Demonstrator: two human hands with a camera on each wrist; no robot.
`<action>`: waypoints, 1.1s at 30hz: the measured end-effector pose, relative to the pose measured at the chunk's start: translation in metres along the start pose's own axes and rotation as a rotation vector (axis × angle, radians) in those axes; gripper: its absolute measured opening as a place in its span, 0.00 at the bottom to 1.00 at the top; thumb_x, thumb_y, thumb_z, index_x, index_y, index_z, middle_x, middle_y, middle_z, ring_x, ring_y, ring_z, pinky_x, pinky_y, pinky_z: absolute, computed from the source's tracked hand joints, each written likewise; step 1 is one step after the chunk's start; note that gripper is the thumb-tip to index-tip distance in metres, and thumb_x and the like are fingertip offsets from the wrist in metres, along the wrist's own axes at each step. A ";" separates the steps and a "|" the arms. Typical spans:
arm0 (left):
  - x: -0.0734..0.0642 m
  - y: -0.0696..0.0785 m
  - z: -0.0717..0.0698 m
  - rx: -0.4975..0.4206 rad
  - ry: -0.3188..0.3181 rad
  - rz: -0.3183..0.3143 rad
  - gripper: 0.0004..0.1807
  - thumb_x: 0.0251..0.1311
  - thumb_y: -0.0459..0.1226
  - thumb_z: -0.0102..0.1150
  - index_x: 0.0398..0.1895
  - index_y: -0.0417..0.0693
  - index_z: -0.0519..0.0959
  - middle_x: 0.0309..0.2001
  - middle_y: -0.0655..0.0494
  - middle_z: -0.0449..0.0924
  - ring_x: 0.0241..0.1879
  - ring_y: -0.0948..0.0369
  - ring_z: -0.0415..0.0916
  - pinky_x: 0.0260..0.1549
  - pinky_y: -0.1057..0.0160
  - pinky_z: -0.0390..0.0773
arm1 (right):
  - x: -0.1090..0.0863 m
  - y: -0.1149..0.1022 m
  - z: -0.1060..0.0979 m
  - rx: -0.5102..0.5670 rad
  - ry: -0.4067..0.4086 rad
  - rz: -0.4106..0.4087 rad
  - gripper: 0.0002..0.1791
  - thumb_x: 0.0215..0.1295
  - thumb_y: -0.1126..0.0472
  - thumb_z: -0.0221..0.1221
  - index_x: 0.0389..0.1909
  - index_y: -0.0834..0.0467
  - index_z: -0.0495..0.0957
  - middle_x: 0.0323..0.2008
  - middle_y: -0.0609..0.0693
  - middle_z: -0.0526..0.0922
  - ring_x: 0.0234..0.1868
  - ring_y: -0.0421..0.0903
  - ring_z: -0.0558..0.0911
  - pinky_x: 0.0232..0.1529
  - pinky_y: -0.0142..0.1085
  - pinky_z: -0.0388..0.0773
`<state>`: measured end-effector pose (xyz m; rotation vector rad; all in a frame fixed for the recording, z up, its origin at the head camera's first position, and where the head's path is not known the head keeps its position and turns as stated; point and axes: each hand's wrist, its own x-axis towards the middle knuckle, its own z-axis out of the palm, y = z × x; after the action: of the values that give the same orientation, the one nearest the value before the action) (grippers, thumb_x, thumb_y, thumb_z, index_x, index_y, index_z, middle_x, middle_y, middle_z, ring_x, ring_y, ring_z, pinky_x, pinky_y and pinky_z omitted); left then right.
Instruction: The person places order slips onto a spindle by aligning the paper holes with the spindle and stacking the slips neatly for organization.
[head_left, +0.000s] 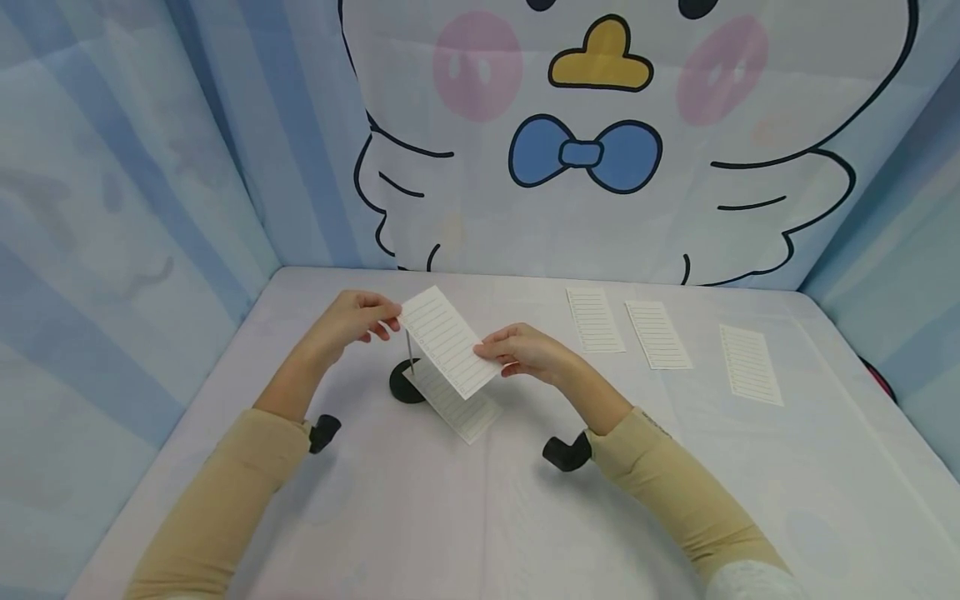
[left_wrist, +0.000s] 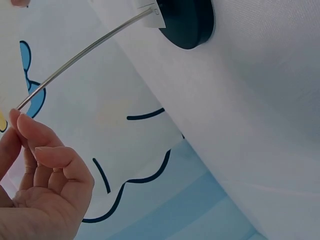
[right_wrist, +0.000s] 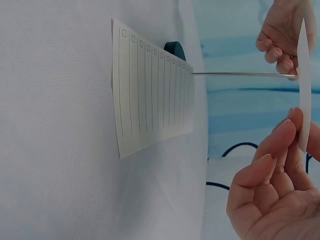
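White card (head_left: pixel 448 340) held at a metal rod (right_wrist: pixel 240 74)

Toward the far edge of the worktop (head_left: pixel 450 525), left of centre, it is pinched at one corner by the fingers of the left hand (head_left: pixel 362 317), at one edge by those of the right hand (head_left: pixel 528 352), probably for steadiness. Another card (head_left: pixel 459 412) is apparently threaded below, near the black base (head_left: pixel 406 387). Three loose cards (head_left: pixel 658 335) are spaced toward the far right corner.

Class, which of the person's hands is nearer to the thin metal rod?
The left hand. It is at the upper end of the metal rod, by a corner of the raised lined card; the right hand holds that card's opposite edge, away from the rod.
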<state>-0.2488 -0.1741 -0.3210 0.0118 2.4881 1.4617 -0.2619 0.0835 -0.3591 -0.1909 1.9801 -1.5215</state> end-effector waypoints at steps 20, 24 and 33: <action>0.005 -0.001 0.003 -0.047 -0.019 -0.044 0.17 0.64 0.42 0.50 0.44 0.36 0.75 0.28 0.58 0.76 0.31 0.61 0.73 0.32 0.65 0.67 | 0.007 0.005 -0.002 0.025 -0.002 0.032 0.17 0.61 0.62 0.56 0.47 0.71 0.75 0.23 0.44 0.81 0.25 0.38 0.75 0.29 0.30 0.69; 0.005 -0.002 0.003 -0.068 -0.032 -0.049 0.17 0.65 0.42 0.49 0.44 0.36 0.75 0.27 0.58 0.76 0.30 0.61 0.73 0.32 0.65 0.67 | 0.007 0.005 -0.001 0.031 -0.008 0.027 0.16 0.61 0.62 0.56 0.45 0.70 0.76 0.22 0.44 0.80 0.23 0.39 0.74 0.29 0.31 0.69; 0.012 -0.015 0.006 -0.155 -0.065 -0.093 0.16 0.65 0.40 0.48 0.45 0.34 0.73 0.25 0.60 0.75 0.26 0.64 0.73 0.31 0.66 0.69 | 0.010 0.009 0.000 0.027 -0.017 0.036 0.13 0.60 0.62 0.57 0.39 0.68 0.78 0.20 0.44 0.78 0.22 0.39 0.72 0.29 0.32 0.69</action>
<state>-0.2574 -0.1747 -0.3393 -0.0828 2.2863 1.5848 -0.2673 0.0817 -0.3709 -0.1554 1.9385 -1.5188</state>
